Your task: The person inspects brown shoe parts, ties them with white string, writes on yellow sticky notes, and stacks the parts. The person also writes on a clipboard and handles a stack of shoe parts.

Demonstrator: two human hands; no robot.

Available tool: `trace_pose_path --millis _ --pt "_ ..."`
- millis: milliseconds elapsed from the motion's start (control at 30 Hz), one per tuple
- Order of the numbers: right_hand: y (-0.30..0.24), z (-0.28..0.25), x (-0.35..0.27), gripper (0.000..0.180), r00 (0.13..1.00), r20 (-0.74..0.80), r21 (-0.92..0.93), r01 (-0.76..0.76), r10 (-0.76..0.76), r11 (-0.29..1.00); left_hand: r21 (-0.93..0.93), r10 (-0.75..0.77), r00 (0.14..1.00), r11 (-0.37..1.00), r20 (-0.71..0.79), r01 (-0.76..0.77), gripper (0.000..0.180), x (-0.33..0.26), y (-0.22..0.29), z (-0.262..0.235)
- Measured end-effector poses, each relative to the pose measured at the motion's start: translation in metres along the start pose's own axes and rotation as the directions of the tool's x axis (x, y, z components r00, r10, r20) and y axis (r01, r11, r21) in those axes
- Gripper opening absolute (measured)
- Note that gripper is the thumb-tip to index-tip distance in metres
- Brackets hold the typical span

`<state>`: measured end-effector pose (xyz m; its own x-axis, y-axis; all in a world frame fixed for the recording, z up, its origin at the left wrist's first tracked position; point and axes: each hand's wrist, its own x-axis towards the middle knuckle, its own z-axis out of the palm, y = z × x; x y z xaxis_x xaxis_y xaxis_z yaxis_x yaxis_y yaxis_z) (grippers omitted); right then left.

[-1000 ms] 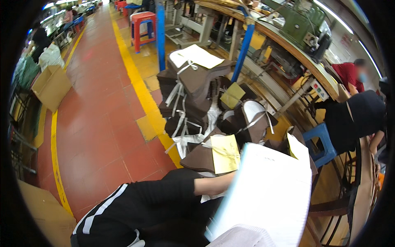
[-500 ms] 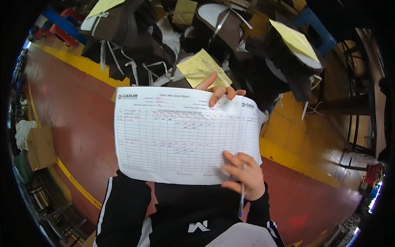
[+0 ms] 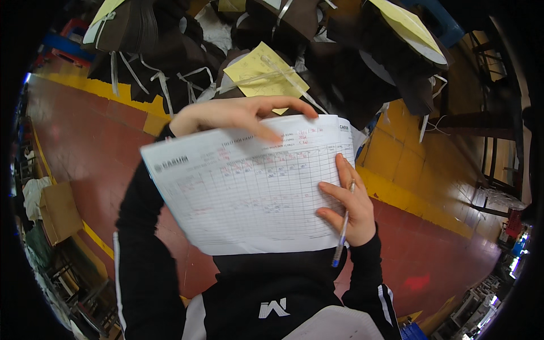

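Note:
A stack of printed paper forms, ruled in a grid with red and blue handwriting, is held up in front of my body. My left hand reaches over its top edge, the slightly blurred thumb in front and the index finger stretched along the edge. On the right part of the sheets lie the spread fingers of my right hand. A pen with a blue end is tucked in that hand, slanting downward. Just beyond the forms, a yellow handwritten note is tied onto a dark brown bundle with a white strip.
Dark brown bundles with white ties pile up ahead. Another yellow note tops the right one. A blue stool stands behind it. To the left are a cardboard box and a yellow floor line. Dark table legs stand right.
My left hand has shifted left along the forms' top edge, with its forearm now showing at the left. The forms have tilted. My right hand has moved up onto their right part with the pen.

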<state>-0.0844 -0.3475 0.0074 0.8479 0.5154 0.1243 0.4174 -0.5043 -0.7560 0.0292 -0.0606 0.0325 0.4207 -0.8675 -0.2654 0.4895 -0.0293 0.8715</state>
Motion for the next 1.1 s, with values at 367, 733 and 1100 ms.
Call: trace_pose_path --millis 367,733,1100 --pt "-0.013 -0.019 -0.030 0.073 0.852 -0.489 0.586 0.163 0.186 0.794 0.495 0.178 0.983 0.852 0.035 -0.172 0.037 0.060 -0.019 0.047" --pt "-0.009 0.032 -0.008 0.027 0.841 -0.264 0.954 0.156 0.473 0.254 0.478 0.086 0.992 0.870 0.090 -0.119 0.044 0.059 -0.034 0.045" --pt "-0.004 0.030 -0.022 0.038 0.857 -0.380 0.609 -0.051 0.348 0.792 0.476 0.045 0.988 0.872 0.149 -0.112 0.046 0.065 -0.036 0.037"
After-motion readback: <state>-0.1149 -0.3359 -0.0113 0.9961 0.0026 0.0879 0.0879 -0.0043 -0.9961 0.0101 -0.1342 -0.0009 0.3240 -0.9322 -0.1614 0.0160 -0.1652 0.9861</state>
